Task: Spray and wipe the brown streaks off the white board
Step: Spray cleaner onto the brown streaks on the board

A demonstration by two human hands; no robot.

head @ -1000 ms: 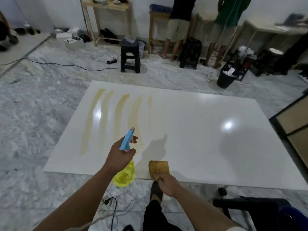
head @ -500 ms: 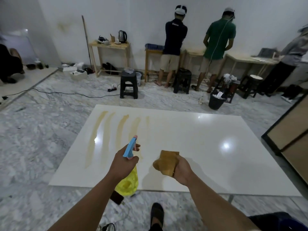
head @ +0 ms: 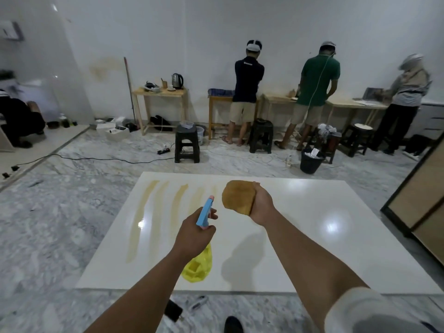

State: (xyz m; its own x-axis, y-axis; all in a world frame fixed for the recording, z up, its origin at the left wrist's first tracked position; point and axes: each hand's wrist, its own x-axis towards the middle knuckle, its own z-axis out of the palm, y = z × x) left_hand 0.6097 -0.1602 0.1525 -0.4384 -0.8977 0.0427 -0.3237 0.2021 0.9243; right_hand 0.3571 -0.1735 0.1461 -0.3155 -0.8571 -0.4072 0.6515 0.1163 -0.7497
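Left hand (head: pixel 192 233) clenched round the spray bottle (head: pixel 204 239), nozzle aimed at the brown streaks (head: pixel 137 227), right hand (head: pixel 262 204) gripping the cloth (head: pixel 237 197) above the white board (head: pixel 312 236), ready to wipe.

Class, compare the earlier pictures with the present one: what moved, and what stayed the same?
The right hand lifted the brown cloth off the board's near edge, up and forward above the white board. The left hand keeps gripping the spray bottle. The brown streaks remain unwiped.
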